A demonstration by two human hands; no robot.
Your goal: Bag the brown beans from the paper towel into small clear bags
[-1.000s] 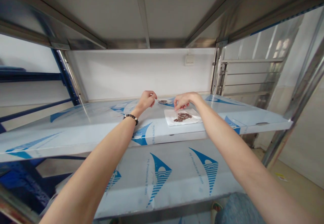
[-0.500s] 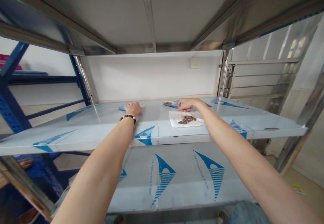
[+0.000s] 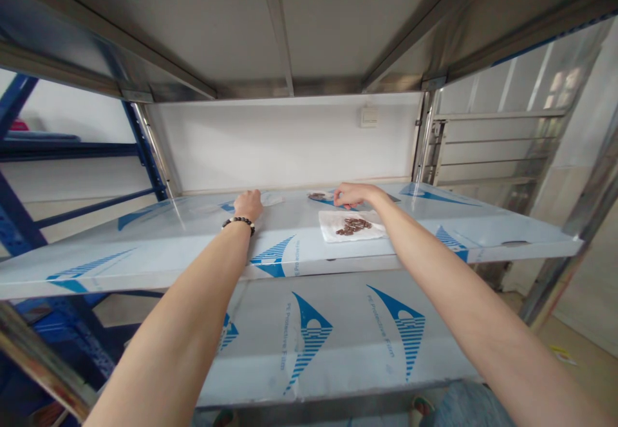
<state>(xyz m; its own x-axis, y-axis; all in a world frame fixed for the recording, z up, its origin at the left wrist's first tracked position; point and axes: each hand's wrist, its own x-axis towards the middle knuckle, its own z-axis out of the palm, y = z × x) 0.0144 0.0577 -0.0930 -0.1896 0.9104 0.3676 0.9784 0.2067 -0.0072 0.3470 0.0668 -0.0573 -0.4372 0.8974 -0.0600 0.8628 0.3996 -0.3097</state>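
Observation:
My left hand (image 3: 248,204), a beaded bracelet at its wrist, rests near the back of the film-covered shelf (image 3: 159,237). Its fingers are closed, and what they hold, if anything, is hidden. Beside it lies a thin, whitish see-through sheet or bag (image 3: 273,200). My right hand (image 3: 355,195) hangs just behind a white paper or cloth square (image 3: 329,227), fingertips bent down in a pinch; I cannot make out anything between them. On the square is a pile of small dark-brown pieces (image 3: 355,226). A smaller brown heap (image 3: 317,196) sits left of my right hand.
Overhead spans a metal shelf (image 3: 328,28), low above the hands. Metal posts (image 3: 425,137) stand at the corners. A lower film-covered shelf (image 3: 347,350) juts out below. To the left is a blue rack (image 3: 72,151); behind, a white wall (image 3: 270,143) with a switch (image 3: 369,117).
My left hand has curled from spread fingers into a closed shape and shifted slightly left. My right hand has moved a little up and left, still pinched. The view has tilted slightly.

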